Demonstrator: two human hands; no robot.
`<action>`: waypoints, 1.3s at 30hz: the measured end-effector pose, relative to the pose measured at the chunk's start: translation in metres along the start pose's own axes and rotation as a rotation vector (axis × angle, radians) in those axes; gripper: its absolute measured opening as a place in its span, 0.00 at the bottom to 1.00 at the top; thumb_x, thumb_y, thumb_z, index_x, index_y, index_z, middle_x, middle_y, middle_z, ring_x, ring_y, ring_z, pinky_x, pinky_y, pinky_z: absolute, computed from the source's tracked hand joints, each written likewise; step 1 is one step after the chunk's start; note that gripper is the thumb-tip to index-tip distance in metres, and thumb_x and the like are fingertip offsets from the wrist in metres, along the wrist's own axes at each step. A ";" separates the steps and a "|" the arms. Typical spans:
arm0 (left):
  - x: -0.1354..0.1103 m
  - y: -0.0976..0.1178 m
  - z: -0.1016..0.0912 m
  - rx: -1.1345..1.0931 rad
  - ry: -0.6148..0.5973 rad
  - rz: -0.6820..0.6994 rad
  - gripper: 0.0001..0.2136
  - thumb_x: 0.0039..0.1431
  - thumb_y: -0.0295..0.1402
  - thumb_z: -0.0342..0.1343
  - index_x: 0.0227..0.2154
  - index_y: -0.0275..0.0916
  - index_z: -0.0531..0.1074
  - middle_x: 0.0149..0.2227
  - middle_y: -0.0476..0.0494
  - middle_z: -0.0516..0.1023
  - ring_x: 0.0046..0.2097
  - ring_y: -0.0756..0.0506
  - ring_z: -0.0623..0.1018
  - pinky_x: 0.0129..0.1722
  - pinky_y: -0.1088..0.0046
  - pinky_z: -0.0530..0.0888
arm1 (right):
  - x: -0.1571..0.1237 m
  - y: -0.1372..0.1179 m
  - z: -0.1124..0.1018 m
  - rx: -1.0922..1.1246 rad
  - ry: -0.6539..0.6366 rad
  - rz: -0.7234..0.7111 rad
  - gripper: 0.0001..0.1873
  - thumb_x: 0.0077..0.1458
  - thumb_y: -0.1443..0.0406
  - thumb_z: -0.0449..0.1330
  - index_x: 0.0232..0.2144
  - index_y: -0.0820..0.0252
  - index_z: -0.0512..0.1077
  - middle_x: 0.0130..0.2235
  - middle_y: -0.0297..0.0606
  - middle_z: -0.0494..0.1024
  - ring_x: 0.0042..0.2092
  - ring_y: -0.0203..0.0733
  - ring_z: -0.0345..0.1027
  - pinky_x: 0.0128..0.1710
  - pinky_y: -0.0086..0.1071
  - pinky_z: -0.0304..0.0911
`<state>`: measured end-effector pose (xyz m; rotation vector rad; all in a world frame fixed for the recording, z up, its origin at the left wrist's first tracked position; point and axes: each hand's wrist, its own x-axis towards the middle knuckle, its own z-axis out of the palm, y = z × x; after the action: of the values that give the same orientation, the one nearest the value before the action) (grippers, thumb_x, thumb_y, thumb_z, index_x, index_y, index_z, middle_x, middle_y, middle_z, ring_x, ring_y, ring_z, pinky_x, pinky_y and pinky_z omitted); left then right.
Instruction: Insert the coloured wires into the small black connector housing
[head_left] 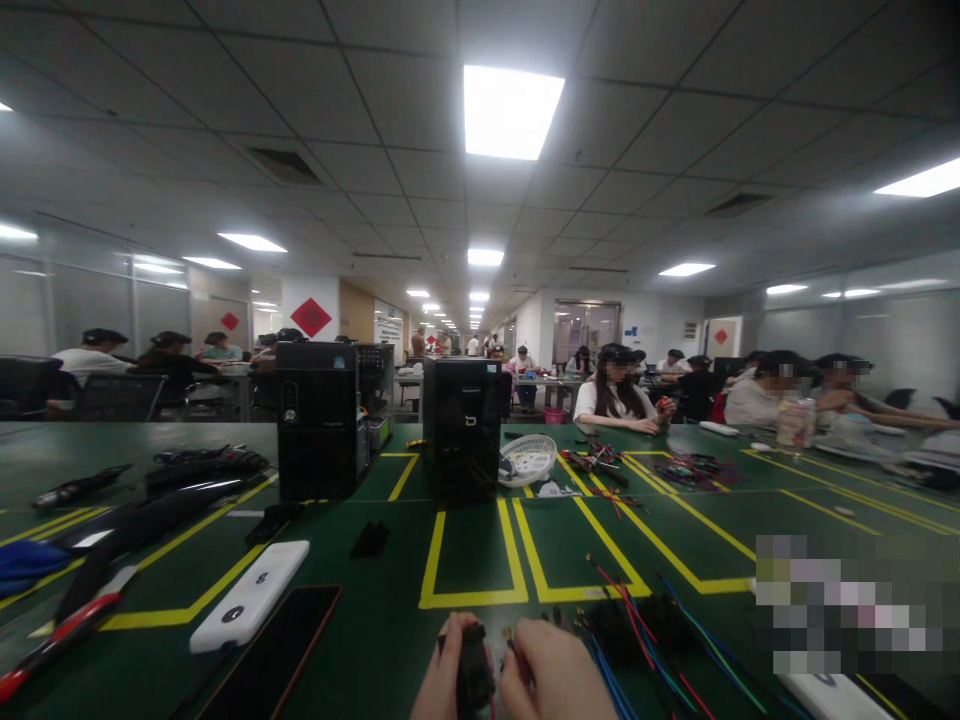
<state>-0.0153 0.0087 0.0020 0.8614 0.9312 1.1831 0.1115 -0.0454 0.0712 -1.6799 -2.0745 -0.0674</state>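
At the table's near edge, my left hand [441, 668] is closed around a small black block-like part [474, 665], its thumb lying along the part's side. Close beside it on the right, my right hand [556, 672] has its fingers curled in a pinch. A tiny brownish tip shows by those fingertips, too small to name. A bit of red wire appears below the black part. Just right of my right hand lie loose blue, red and green wires [637, 640] with dark pieces among them.
Two black computer towers [315, 420] [461, 430] stand ahead on the green table [405, 560], near a white basket [529, 460] and heaped wires [694, 470]. To the left lie a phone [274, 650], a white device [251, 595] and red-handled pliers [71, 625]. People sit beyond.
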 end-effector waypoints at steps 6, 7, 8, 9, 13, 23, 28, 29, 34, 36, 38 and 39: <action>-0.007 0.006 0.001 -0.190 -0.122 -0.084 0.19 0.46 0.51 0.49 0.32 0.39 0.65 0.20 0.50 0.73 0.25 0.49 0.72 0.29 0.74 0.66 | 0.000 0.004 0.021 0.035 -0.017 0.011 0.10 0.49 0.68 0.49 0.19 0.59 0.65 0.20 0.34 0.70 0.23 0.35 0.61 0.20 0.26 0.45; -0.007 0.008 0.001 -0.220 -0.127 -0.102 0.18 0.48 0.50 0.48 0.33 0.39 0.64 0.19 0.50 0.73 0.23 0.50 0.72 0.27 0.75 0.65 | 0.001 0.009 0.025 0.024 -0.023 0.016 0.09 0.48 0.69 0.49 0.19 0.59 0.65 0.21 0.35 0.71 0.23 0.35 0.62 0.20 0.26 0.46; -0.007 0.010 0.002 -0.242 -0.129 -0.119 0.17 0.49 0.48 0.48 0.34 0.39 0.64 0.18 0.51 0.73 0.22 0.51 0.72 0.26 0.76 0.64 | 0.001 0.013 0.030 0.004 -0.032 0.022 0.09 0.47 0.69 0.50 0.20 0.59 0.66 0.22 0.36 0.72 0.24 0.36 0.63 0.21 0.26 0.46; -0.007 0.012 0.002 -0.259 -0.127 -0.130 0.17 0.50 0.48 0.48 0.34 0.39 0.63 0.18 0.51 0.73 0.21 0.51 0.71 0.24 0.77 0.63 | 0.002 0.017 0.035 -0.023 -0.047 0.026 0.08 0.46 0.70 0.50 0.21 0.59 0.67 0.23 0.37 0.74 0.25 0.37 0.65 0.22 0.26 0.47; -0.007 0.015 0.004 -0.278 -0.143 -0.163 0.17 0.50 0.48 0.47 0.34 0.39 0.62 0.17 0.52 0.73 0.21 0.51 0.73 0.24 0.78 0.62 | 0.003 0.028 0.050 -0.121 -0.096 0.039 0.08 0.45 0.71 0.51 0.23 0.59 0.70 0.26 0.40 0.76 0.28 0.42 0.70 0.24 0.28 0.51; -0.003 0.009 0.001 -0.202 -0.157 -0.179 0.19 0.51 0.50 0.45 0.37 0.39 0.61 0.19 0.51 0.73 0.23 0.50 0.72 0.23 0.78 0.61 | 0.005 0.024 0.041 -0.099 -0.258 0.089 0.11 0.47 0.68 0.51 0.27 0.58 0.73 0.30 0.44 0.78 0.33 0.48 0.72 0.27 0.30 0.57; -0.004 0.010 0.002 -0.225 -0.168 -0.176 0.18 0.52 0.49 0.43 0.36 0.40 0.61 0.19 0.51 0.73 0.23 0.50 0.72 0.24 0.77 0.61 | 0.004 0.023 0.045 -0.042 -0.247 0.112 0.08 0.47 0.67 0.53 0.26 0.60 0.73 0.29 0.43 0.78 0.32 0.47 0.71 0.27 0.30 0.57; -0.005 0.011 0.003 -0.232 -0.156 -0.184 0.18 0.52 0.49 0.42 0.36 0.40 0.61 0.18 0.52 0.73 0.22 0.50 0.72 0.25 0.77 0.61 | 0.003 0.022 0.044 -0.015 -0.199 0.101 0.08 0.48 0.67 0.52 0.25 0.60 0.72 0.28 0.42 0.77 0.31 0.45 0.70 0.27 0.29 0.56; -0.007 0.014 0.004 -0.291 -0.106 -0.204 0.18 0.53 0.50 0.40 0.35 0.41 0.63 0.18 0.52 0.72 0.22 0.52 0.71 0.27 0.77 0.63 | 0.000 0.011 0.036 0.197 -0.104 0.008 0.13 0.54 0.66 0.47 0.24 0.60 0.68 0.25 0.36 0.74 0.27 0.36 0.66 0.24 0.24 0.53; -0.005 0.011 0.002 -0.291 -0.109 -0.202 0.19 0.52 0.50 0.41 0.35 0.41 0.63 0.19 0.51 0.73 0.23 0.51 0.71 0.27 0.76 0.63 | -0.002 0.008 0.034 0.263 -0.104 -0.049 0.12 0.54 0.65 0.47 0.26 0.59 0.68 0.26 0.36 0.74 0.28 0.36 0.65 0.25 0.24 0.53; -0.001 0.006 0.000 -0.270 -0.107 -0.184 0.20 0.51 0.51 0.42 0.36 0.40 0.64 0.20 0.50 0.73 0.24 0.49 0.72 0.28 0.75 0.64 | -0.002 0.006 0.036 0.270 -0.118 -0.079 0.10 0.53 0.65 0.49 0.26 0.59 0.69 0.27 0.35 0.74 0.28 0.36 0.65 0.25 0.24 0.53; 0.001 0.003 -0.002 -0.257 -0.110 -0.170 0.20 0.50 0.51 0.43 0.36 0.40 0.64 0.20 0.50 0.73 0.25 0.49 0.72 0.28 0.74 0.65 | -0.002 0.006 0.037 0.255 -0.137 -0.076 0.09 0.51 0.64 0.50 0.25 0.59 0.69 0.26 0.36 0.74 0.28 0.36 0.65 0.24 0.24 0.52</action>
<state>-0.0177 0.0101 0.0041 0.6212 0.7291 1.0698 0.1053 -0.0341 0.0359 -1.4886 -2.1417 0.2843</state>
